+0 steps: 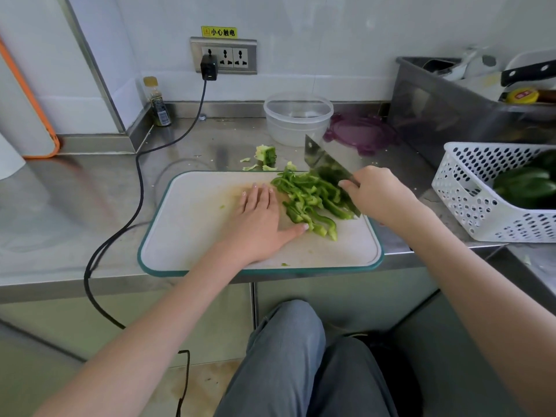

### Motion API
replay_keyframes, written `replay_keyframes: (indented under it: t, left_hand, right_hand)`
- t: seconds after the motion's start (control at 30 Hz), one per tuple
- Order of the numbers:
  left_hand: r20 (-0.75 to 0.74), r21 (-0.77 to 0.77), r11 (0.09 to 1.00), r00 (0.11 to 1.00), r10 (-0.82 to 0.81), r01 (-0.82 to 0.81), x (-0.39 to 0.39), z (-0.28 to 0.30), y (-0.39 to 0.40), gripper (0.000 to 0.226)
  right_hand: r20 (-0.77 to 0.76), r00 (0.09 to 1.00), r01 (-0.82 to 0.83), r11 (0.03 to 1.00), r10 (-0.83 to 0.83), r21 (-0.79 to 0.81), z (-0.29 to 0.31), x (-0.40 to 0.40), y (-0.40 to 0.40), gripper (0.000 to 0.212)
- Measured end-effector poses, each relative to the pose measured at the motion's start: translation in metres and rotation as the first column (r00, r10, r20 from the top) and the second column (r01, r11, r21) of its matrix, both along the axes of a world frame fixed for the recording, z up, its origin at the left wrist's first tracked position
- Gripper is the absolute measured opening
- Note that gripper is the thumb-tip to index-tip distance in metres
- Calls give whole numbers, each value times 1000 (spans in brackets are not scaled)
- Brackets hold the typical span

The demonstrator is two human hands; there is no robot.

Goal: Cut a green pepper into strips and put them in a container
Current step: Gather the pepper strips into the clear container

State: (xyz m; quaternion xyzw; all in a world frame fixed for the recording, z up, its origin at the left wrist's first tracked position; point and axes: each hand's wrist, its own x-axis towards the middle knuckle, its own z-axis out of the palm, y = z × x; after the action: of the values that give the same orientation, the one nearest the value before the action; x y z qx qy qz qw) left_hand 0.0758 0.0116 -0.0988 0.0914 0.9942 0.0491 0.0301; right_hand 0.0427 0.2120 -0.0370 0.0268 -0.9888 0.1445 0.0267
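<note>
On the steel counter the cutting board with its green rim is the landmark for all the rest. Far to the left of the board, in the corner by the wall, a small dark bottle stands upright. A black cable runs from the wall socket down across the counter, passes the left edge of the board and drops over the counter's front edge.

On the board, near its middle, the left hand lies flat with straight fingers, palm down. Its thumb reaches to the right and touches the pile of pepper strips. The hand holds nothing.

The pile of strips lies on the right half of the board, between the two hands. Just behind the far edge of the board, on the counter, lies the cut-off pepper core with some small scraps beside it.

Further behind the board a clear round container stands with nothing visible in it, and its purple lid lies flat beside it on the right.

At the right edge of the board the right hand grips the handle of the cleaver; the fingers are curled around it. The blade leans against the right side of the pile.

To the right of the board, a white perforated basket holds whole green peppers.
</note>
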Motion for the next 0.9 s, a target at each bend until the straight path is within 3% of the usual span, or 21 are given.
replay_keyframes:
  t: [0.17, 0.37, 0.57, 0.73, 0.83, 0.9]
  left_hand:
    - [2, -20, 1000, 1000, 16, -16, 1, -1, 3, 99]
    - [-6, -7, 999, 999, 51, -51, 3, -1, 10, 99]
    - [-18, 8, 998, 997, 70, -70, 3, -1, 20, 98]
    - [-39, 22, 998, 997, 63, -63, 4, -1, 20, 100]
    - [-27, 83, 996, 999, 38, -36, 4, 2, 17, 105]
    - [9, 213, 977, 1000, 8, -9, 4, 8, 10, 106]
  right_hand:
    - [40, 996, -83, 996, 81, 33, 7, 5, -9, 44]
    - [-95, 995, 36, 999, -39, -30, 20, -8, 14, 41]
    - [-9, 1000, -16, 996, 17, 83, 2, -5, 10, 34]
    - [-9, 1000, -23, 999, 23, 44, 5, 2, 8, 38]
    - [-107, 994, 23, 999, -26, -26, 15, 7, 10, 43]
    - [-154, 988, -1, 998, -8, -59, 21, 15, 4, 46]
